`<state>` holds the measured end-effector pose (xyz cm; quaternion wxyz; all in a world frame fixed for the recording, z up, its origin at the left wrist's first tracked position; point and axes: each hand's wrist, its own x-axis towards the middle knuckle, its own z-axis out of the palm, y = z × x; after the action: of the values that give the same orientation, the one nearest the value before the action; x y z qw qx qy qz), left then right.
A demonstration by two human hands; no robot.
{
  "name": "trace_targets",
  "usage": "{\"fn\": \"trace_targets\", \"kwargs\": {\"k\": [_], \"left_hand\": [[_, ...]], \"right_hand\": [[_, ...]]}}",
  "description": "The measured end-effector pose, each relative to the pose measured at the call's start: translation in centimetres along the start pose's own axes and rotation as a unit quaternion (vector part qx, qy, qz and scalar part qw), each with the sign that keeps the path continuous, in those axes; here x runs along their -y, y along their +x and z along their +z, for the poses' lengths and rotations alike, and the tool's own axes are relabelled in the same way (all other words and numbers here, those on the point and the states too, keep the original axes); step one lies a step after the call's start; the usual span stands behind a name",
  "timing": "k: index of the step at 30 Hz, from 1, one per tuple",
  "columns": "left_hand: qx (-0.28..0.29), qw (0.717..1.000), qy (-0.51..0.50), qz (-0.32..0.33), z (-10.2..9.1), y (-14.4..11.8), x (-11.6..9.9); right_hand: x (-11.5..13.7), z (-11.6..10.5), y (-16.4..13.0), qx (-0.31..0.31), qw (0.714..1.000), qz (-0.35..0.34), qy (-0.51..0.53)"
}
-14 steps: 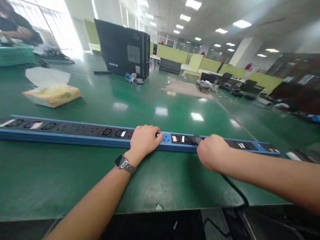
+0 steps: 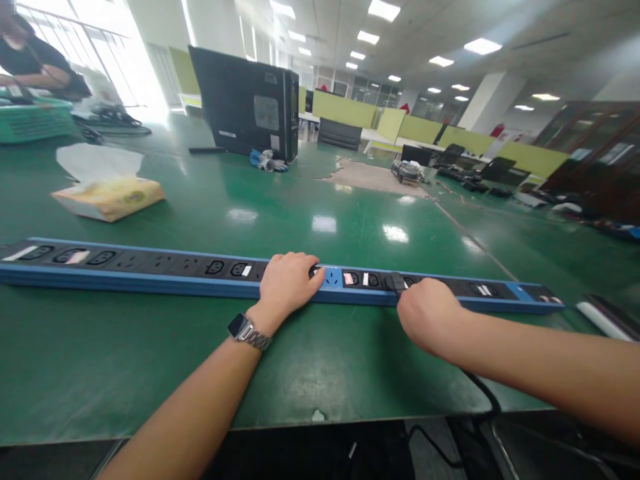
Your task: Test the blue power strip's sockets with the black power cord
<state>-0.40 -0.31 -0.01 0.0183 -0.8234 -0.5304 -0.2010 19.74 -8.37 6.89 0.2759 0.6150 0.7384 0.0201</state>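
Note:
A long blue power strip with black sockets lies across the green table. My left hand, with a metal watch on the wrist, rests flat on the strip near its middle. My right hand is closed around a black plug that sits at a socket just right of the strip's middle. The plug's black cable runs from under my right forearm over the table's front edge. How deep the plug sits in the socket is hidden by my fingers.
A tissue box lies at the left. A black computer tower stands further back with a small bundle beside it. A person sits at the far left by a green basket. More equipment lies at the back right.
The view has shifted slightly. My right hand has moved a little down and left at the plug. My left hand stays on the strip.

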Motion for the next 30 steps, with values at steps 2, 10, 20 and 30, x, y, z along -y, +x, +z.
{"fn": "trace_targets", "kwargs": {"k": [2, 10, 20, 30], "left_hand": [[-0.029, 0.999, -0.024, -0.007, 0.0, 0.1, 0.1], [-0.108, 0.962, -0.248, 0.042, -1.4, -3.3, -4.5], [-0.015, 0.981, -0.134, 0.139, 0.8, 0.1, -10.7], [0.061, 0.931, -0.179, 0.312, 1.8, 4.2, -9.1]], "right_hand": [[0.5, -0.3, -0.4, 0.051, 0.997, 0.015, -0.059], [-7.4, -1.6, 0.4, 0.019, 0.989, 0.0, 0.146], [-13.8, 10.9, 7.9, -0.236, 0.904, 0.21, 0.288], [-13.6, 11.1, 8.0, -0.223, 0.902, 0.231, 0.288]]}}
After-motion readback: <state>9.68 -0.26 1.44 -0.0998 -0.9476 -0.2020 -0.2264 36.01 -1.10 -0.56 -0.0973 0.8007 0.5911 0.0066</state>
